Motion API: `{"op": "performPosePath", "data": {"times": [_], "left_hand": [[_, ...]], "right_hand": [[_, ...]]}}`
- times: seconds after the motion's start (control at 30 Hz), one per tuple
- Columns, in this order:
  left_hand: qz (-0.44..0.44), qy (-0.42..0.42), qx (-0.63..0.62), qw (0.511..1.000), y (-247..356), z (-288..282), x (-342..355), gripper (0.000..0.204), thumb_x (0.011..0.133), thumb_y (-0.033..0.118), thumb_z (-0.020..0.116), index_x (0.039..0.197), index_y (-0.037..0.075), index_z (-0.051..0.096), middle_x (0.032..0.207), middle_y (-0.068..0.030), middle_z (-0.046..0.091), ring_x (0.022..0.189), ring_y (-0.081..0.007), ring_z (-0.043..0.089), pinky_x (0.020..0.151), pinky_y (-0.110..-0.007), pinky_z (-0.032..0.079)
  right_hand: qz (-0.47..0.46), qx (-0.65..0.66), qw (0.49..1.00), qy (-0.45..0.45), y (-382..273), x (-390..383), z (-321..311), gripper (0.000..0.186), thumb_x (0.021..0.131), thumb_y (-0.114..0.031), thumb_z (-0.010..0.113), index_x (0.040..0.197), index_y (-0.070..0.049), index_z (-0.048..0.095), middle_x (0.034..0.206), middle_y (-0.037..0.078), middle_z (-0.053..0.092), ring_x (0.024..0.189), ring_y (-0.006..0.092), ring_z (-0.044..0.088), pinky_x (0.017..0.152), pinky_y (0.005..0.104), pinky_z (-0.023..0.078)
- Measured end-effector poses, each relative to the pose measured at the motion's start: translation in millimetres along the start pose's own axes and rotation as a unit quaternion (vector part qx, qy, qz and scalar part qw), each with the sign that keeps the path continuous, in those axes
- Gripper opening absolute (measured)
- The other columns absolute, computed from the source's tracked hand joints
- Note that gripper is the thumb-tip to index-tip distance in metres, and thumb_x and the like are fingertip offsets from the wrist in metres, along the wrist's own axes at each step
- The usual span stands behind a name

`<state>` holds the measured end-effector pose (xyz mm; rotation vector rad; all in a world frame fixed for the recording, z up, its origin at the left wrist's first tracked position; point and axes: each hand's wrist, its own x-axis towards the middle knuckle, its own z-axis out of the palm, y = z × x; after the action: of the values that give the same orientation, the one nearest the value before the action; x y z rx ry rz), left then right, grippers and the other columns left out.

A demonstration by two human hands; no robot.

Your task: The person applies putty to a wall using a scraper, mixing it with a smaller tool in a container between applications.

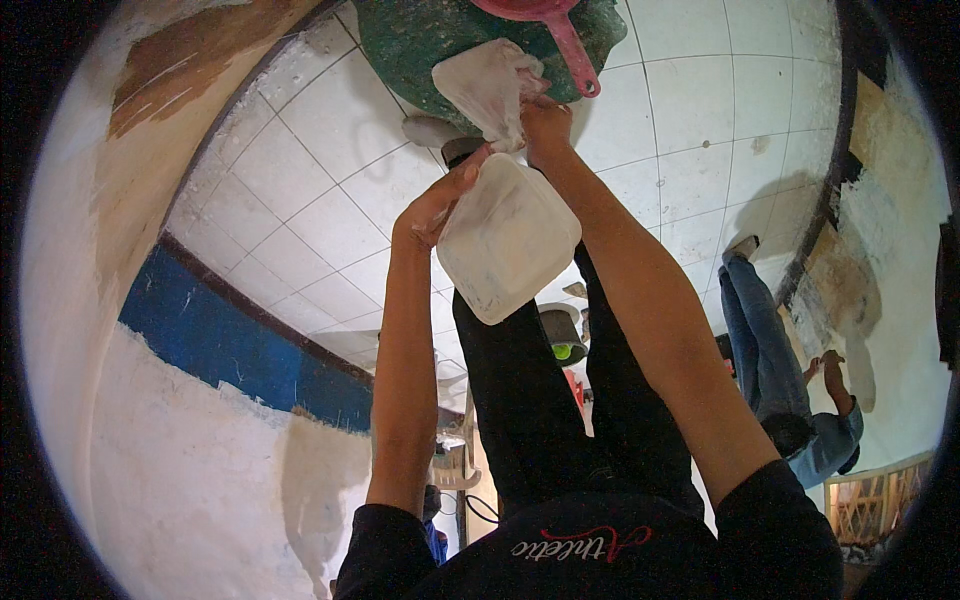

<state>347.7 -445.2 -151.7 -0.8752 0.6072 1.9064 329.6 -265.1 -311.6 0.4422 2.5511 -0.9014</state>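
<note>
My left hand (436,208) grips the edge of a whitish, square plastic tub (508,245) with rounded corners, held tilted in front of my legs. Faint smears mark the tub's surface. Just beyond it, my right hand (549,130) is closed on a crumpled, translucent plastic bag (482,88) with pale stuff in it. The bag's lower end reaches down to the tub's far rim, close to my left fingers. Some fingertips of both hands are hidden behind the bag and tub.
Beyond my hands, a pink long-handled plastic utensil (572,55) lies over a green sheet (395,50) on white floor tiles (690,110). A dark bucket (562,325) stands behind my legs. At right, another person (800,420) in blue works by the patchy wall (850,270).
</note>
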Motion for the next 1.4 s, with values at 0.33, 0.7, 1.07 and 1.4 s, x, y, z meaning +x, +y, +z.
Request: {"op": "performPosePath", "data": {"times": [0.33,0.7,1.07,1.4], "left_hand": [[0.047,-0.03,-0.021,0.998,4,-19,-27,0.082,0.086,0.045,0.067,0.146,0.002,0.031,0.131,-0.0129,0.052,0.121,-0.0249,0.052,0.103,-0.039,0.044],[0.212,0.084,-0.063,0.972,12,-54,-36,0.079,0.09,0.058,0.052,0.138,-0.003,0.04,0.13,-0.0194,0.053,0.115,-0.0317,0.056,0.095,-0.044,0.05],[0.352,0.116,-0.106,0.923,-30,-16,-72,0.077,0.093,0.059,0.044,0.139,-0.002,0.037,0.146,-0.0385,0.025,0.115,-0.0392,0.056,0.094,-0.047,0.05],[0.364,0.114,-0.33,0.864,-146,-6,-117,0.061,0.096,0.055,0.044,0.134,0.007,0.047,0.13,-0.0134,0.056,0.116,-0.029,0.056,0.096,-0.047,0.05]], "right_hand": [[0.285,0.583,0.738,-0.185,-21,-17,-48,0.017,0.093,-0.009,0.057,0.109,-0.006,0.059,0.098,0.008,0.063,0.087,0.0239,0.064,0.079,0.0434,0.056],[-0.006,0.309,0.918,-0.248,51,-9,-41,0.024,0.096,-0.01,0.054,0.119,-0.001,0.055,0.109,0.011,0.061,0.096,0.0246,0.064,0.083,0.0412,0.059],[0.126,0.383,0.887,-0.227,69,-10,-76,0.028,0.099,-0.011,0.05,0.125,-0.004,0.053,0.112,0.008,0.06,0.099,0.0197,0.063,0.084,0.038,0.057],[0.202,0.487,0.811,-0.252,16,-28,-110,0.03,0.099,-0.008,0.048,0.129,-0.003,0.051,0.113,0.007,0.06,0.1,0.018,0.06,0.086,0.0399,0.056]]}}
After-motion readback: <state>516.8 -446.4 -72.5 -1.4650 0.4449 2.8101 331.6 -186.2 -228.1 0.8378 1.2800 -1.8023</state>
